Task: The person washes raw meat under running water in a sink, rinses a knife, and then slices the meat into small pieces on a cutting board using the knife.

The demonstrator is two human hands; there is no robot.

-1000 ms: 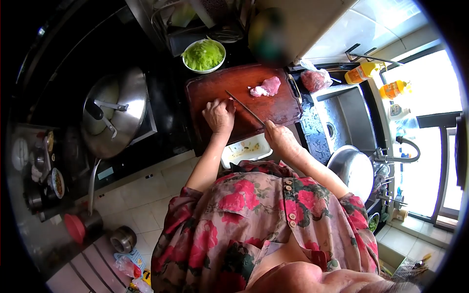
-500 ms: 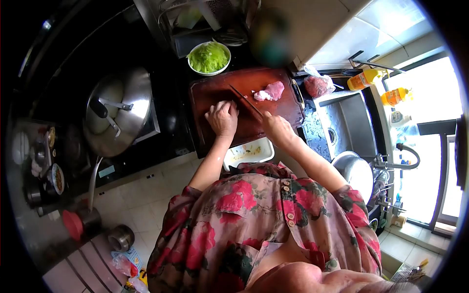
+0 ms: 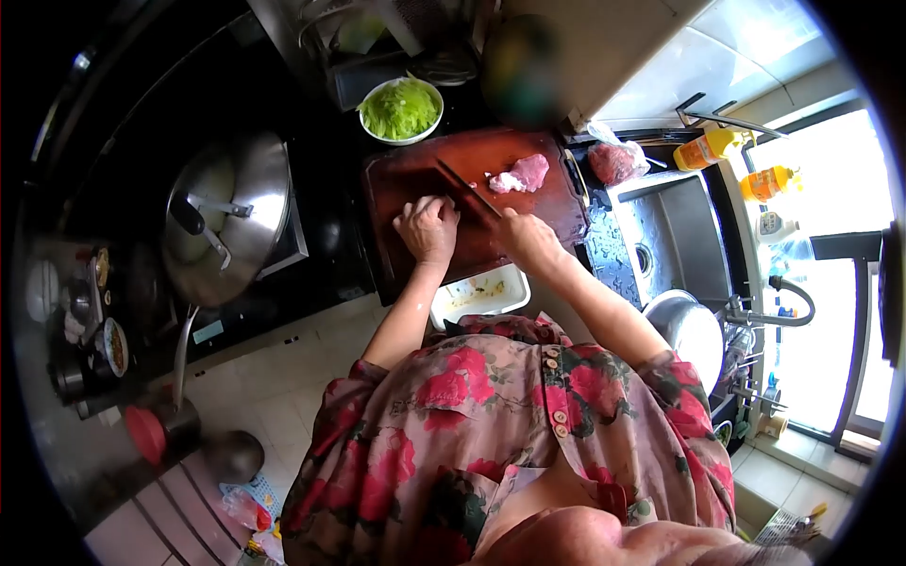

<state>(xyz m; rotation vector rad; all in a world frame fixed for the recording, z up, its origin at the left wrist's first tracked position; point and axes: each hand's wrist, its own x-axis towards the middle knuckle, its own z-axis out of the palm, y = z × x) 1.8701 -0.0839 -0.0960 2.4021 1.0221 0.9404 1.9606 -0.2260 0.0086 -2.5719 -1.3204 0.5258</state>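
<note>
A lidded wok [image 3: 224,215] occupies the stove on the left. A sink [image 3: 675,241] is set into the dark desk [image 3: 335,236] on the right. Between them lies a red-brown cutting board [image 3: 528,203]. A bowl of green vegetable shreds [image 3: 400,109] stands just beyond the board's far edge. The left hand [image 3: 427,227] rests on the board, fingers curled, apparently over food that is hidden. The right hand [image 3: 528,241] grips a knife [image 3: 467,191], blade beside the left hand. A piece of raw meat [image 3: 521,175] lies at the board's far right.
</note>
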